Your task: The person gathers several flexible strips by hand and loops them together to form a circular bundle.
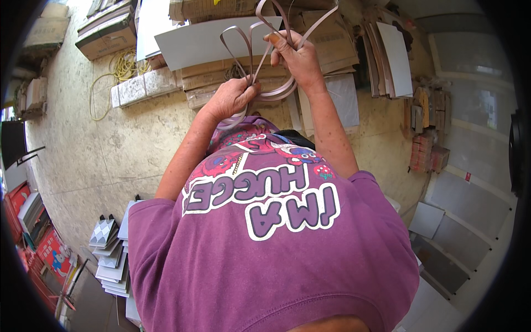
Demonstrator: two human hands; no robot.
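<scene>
Strapping fills both hands in the head view: I see long, flat, pale brown packing strap [260, 33] gathered into several loops in front of the purple shirt [265, 249]. I judge the bundling about midway: a few loops are already collected in the fists, while other loops stand loose and uneven above the hands, and nothing binds the coil yet.

The left hand [232, 98] sits lower, near the chest, fingers curled shut around the bottom of the loops, with a strand trailing below the fist. The right hand [296, 55] is raised higher and further out, forearm stretched forward, fingers closed on the upper strands with the thumb pressing against them.

Beyond the hands lie stacked grey tiles [204, 41] and cardboard boxes [326, 33] on a concrete floor [110, 149], with a yellow cord [119, 72] to the left.
</scene>
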